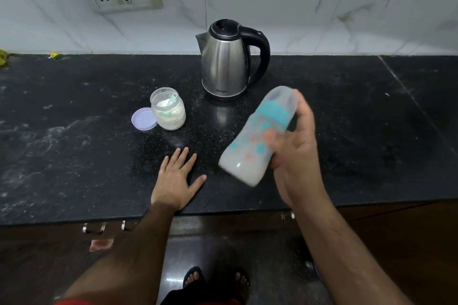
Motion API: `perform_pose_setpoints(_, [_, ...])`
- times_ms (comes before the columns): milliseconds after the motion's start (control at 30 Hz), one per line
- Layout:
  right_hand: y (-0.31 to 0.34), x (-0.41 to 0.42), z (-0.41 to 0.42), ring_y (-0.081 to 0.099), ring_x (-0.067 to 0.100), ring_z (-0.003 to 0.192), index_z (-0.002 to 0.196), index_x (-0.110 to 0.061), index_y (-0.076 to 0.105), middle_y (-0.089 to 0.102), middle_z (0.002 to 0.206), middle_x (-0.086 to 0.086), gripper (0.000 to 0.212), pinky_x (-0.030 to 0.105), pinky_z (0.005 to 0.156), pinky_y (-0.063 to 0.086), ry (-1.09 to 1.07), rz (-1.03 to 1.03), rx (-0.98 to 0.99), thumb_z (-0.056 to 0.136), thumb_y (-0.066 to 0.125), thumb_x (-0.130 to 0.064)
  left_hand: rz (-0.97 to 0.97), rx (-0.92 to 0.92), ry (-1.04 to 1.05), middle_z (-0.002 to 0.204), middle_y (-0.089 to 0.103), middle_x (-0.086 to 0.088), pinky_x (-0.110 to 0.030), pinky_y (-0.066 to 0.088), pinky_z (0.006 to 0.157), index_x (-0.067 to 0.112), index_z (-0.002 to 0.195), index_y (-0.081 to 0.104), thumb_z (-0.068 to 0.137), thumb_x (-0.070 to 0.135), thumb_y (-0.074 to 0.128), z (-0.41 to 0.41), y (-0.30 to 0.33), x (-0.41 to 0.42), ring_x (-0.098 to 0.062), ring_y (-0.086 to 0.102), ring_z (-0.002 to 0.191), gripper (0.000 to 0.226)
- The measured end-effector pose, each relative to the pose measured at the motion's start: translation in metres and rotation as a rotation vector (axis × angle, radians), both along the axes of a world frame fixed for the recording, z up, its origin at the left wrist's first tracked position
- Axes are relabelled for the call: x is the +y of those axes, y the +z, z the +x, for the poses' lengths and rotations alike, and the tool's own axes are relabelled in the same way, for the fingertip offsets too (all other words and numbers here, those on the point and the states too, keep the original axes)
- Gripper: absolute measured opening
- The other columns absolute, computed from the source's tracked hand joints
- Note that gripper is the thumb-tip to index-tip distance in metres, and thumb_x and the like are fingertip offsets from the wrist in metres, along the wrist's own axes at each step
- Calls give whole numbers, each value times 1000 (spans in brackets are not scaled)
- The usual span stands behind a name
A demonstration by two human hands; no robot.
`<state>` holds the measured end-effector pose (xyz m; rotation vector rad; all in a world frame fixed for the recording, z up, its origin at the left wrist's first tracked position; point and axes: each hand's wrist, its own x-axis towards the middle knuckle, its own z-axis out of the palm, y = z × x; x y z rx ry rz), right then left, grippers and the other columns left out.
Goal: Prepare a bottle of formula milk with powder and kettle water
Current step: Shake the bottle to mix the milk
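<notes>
Resting flat with fingers spread, the left hand (176, 181) sits on a dusty black granite counter (74, 131); open powder jar (169, 112), "MILTON"-looking kettle (226, 62), then right hand (295, 153) gripping the tilted, capped, milky bottle (257, 138) above it.

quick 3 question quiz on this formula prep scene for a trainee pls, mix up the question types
1. True or false: the right hand holds the clear baby bottle with the teal collar upright on the black stone counter.
2. Which lies beside the open glass jar of white powder? A) the steel electric kettle with the black handle B) the round lilac lid C) a spoon on the counter
3. Fill in: the left hand rests ____ on the counter.

Key
1. False: the bottle is tilted and off the counter, with cloudy white liquid in it.
2. B, touching the jar's left side.
3. Flat, fingers spread.
</notes>
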<state>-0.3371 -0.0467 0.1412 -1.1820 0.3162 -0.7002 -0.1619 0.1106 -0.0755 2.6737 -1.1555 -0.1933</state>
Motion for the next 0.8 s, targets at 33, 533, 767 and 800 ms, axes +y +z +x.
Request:
perform_pose_setpoints(33, [1,-4,0,69,7,87,150,-19,26,71,93,-15,84,29,71,57,-74,44,-28,77,68,-12,-9,0,3,165,15,3,-41,3,125,28,154,30,87,74,22,0,0,0,-13,3,154,82])
perform_pose_setpoints(533, [-3,-5,-4,68,10,87,152,-20,23,69,94,-10,84,32,71,57,-103,92,-38,80,66,-14,-11,2,5,165,15,3,-40,2,125,28,154,31,86,74,20,-1,1,-1,-13,3,154,83])
perform_pose_setpoints(767, [-3,-6,-7,68,9,86,152,-20,25,70,93,-11,80,32,70,58,-113,101,-39,81,63,-12,-17,5,9,165,15,3,-40,2,125,28,154,31,86,74,20,-1,2,0,-13,3,154,83])
perform_pose_setpoints(800, [-3,-7,-7,68,8,84,151,-21,26,69,91,-12,76,31,69,58,-144,123,-53,84,59,-13,-18,5,9,165,16,3,-39,2,125,28,154,31,86,74,20,-1,2,0,-13,3,154,83])
